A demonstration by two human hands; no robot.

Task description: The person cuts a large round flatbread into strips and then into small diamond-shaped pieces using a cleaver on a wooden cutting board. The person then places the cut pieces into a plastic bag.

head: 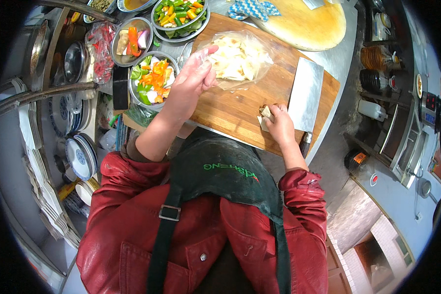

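Observation:
My left hand (199, 75) is raised over the left part of a wooden cutting board (239, 106), its fingers at the near-left edge of a clear plastic bag (262, 55). Cut pieces of pale flatbread (233, 58) lie heaped on the bag; whether my fingers pinch its film, I cannot tell. With my right hand (280, 123) I hold a few pale flatbread pieces (266, 113) low over the near part of the board. Just right of that hand, a cleaver (305, 95) lies flat, its dark handle towards me.
Metal bowls of cut vegetables (154, 79) (179, 13) stand left of the board. Behind it are a round chopping block (308, 25) and a blue-and-white cloth (251, 10). Stacked plates (81, 156) fill shelves at left. A metal counter edge (338, 99) runs along the right.

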